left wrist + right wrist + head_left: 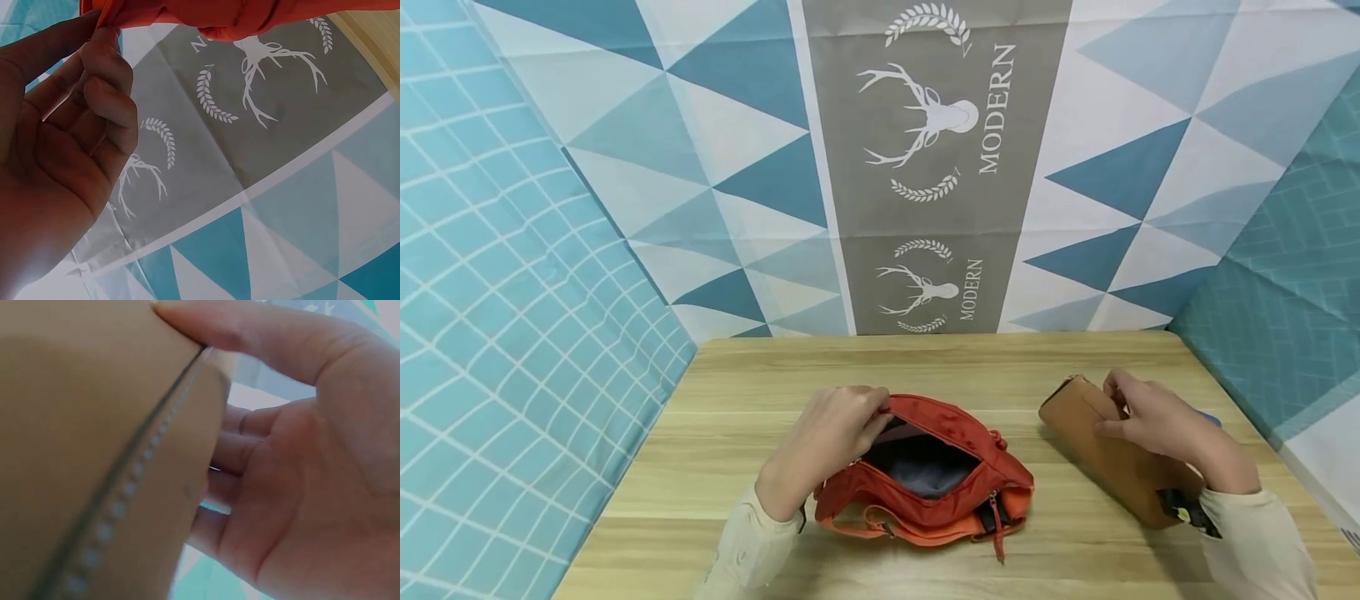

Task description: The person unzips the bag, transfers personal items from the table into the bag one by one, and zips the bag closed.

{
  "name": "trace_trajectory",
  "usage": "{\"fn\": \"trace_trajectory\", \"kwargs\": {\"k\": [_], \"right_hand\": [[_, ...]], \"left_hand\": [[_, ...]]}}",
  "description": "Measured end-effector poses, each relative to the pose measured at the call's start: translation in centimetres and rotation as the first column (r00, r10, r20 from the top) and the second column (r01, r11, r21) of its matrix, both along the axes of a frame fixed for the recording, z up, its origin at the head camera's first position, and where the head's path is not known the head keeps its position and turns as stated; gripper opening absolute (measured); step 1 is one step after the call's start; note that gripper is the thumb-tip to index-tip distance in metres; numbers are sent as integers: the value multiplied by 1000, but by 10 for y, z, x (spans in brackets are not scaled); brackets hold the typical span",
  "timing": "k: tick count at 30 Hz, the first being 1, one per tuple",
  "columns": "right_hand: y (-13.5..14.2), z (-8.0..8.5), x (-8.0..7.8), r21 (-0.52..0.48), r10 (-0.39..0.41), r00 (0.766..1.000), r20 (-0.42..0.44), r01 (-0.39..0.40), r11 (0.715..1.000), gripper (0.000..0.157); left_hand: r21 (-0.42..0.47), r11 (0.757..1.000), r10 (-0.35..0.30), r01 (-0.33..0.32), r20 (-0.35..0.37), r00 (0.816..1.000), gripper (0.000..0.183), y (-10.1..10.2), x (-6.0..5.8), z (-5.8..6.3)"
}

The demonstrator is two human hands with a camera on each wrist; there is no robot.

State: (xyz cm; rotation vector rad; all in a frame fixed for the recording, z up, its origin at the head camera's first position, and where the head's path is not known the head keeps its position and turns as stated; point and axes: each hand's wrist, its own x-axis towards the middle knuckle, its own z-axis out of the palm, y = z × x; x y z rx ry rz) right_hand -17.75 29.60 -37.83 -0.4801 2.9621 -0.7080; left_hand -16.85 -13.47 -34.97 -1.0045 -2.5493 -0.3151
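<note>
A red waist bag (951, 419) with orange straps lies on the table, its zipped mouth open and a dark grey lining (925, 471) showing. My left hand (827, 437) pinches the far left rim of that mouth; in the left wrist view, thumb and finger (103, 56) grip the red fabric (250, 11). To the right, my right hand (1161, 425) holds a tan zippered wallet (1112, 462) by its upper side, tilted over the table. In the right wrist view the thumb lies over the wallet (94, 425) near its zip, and the other fingers are partly hidden behind it.
The wooden table (737, 383) meets a patterned cloth wall (737, 192) at its back edge. Blue tiled-pattern cloth (512, 292) hangs at the left and teal cloth (1292, 267) at the right. A small blue thing (1210, 418) shows behind my right hand.
</note>
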Motion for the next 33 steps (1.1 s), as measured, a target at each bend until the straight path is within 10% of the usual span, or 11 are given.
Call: {"fn": "trace_trajectory", "kwargs": {"k": [21, 33], "right_hand": [[-34, 39, 38, 65, 19, 973, -229, -4, 998, 36], [-59, 51, 61, 33, 95, 821, -564, -93, 995, 54]], "left_hand": [[-10, 1000, -14, 14, -2, 1000, 24, 3, 1, -1], [8, 1000, -27, 28, -20, 999, 26, 1, 1, -2]]}}
